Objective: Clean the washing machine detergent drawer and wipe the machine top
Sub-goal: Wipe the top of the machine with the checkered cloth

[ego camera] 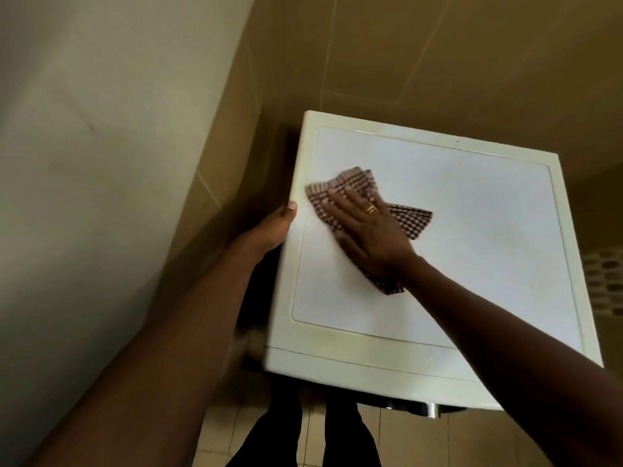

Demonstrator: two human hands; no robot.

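Left grip [269, 230] clasps the machine top [472, 230] edge; the flat, open-fingered right grip [371, 230] should press the cloth [340, 183] through overlapping strokes.

Checked woven cloth [409, 220]; smooth matt machine top [472, 237].

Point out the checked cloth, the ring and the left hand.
checked cloth [413, 221]: head view, its right corner.
ring [371, 209]: head view, gold band on finger.
left hand [269, 230]: head view, its back, gripping machine top [472, 214] edge.
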